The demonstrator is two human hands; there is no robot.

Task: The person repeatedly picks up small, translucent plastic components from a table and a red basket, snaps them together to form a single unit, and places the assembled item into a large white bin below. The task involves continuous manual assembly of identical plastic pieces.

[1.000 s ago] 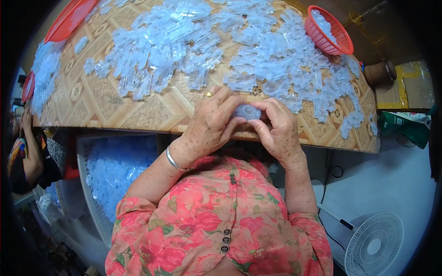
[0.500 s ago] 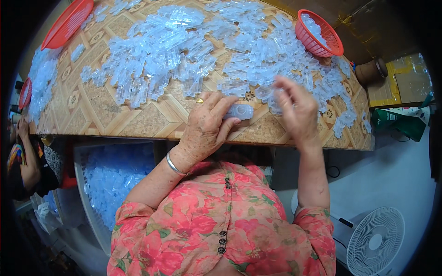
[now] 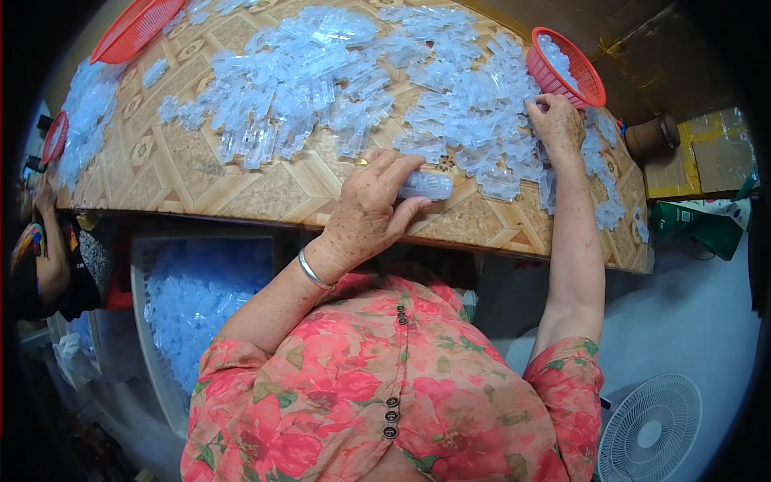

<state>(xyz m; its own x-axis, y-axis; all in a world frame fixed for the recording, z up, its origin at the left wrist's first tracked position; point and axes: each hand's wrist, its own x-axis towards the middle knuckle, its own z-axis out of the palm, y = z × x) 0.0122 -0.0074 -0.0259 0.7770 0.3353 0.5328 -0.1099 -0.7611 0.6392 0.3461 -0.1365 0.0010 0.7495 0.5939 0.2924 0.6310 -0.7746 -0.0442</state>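
My left hand (image 3: 371, 199), with a ring and a silver bangle, is closed round one end of a clear plastic piece (image 3: 428, 185) near the table's front edge. The piece is flat and oblong, and its free end points right. My right hand (image 3: 560, 127) is stretched out at the far right, just in front of a red plastic basket (image 3: 554, 80). Its fingers are bent together above loose clear pieces; whatever they hold is hidden. Small, rounded clear parts (image 3: 556, 58) lie in that basket. A broad heap of clear plastic pieces (image 3: 289, 80) spreads beyond my left hand.
Another red basket (image 3: 136, 32) stands at the far left. Below the table is a white crate (image 3: 140, 321) of bluish clear parts. A co-worker's arm (image 3: 52, 249) shows at the left edge. A white fan (image 3: 650, 434) stands at lower right, cardboard (image 3: 715, 153) beyond the table's right end.
My right hand has moved away and to the right, from beside the left hand to the red basket. The left hand still holds the clear piece.
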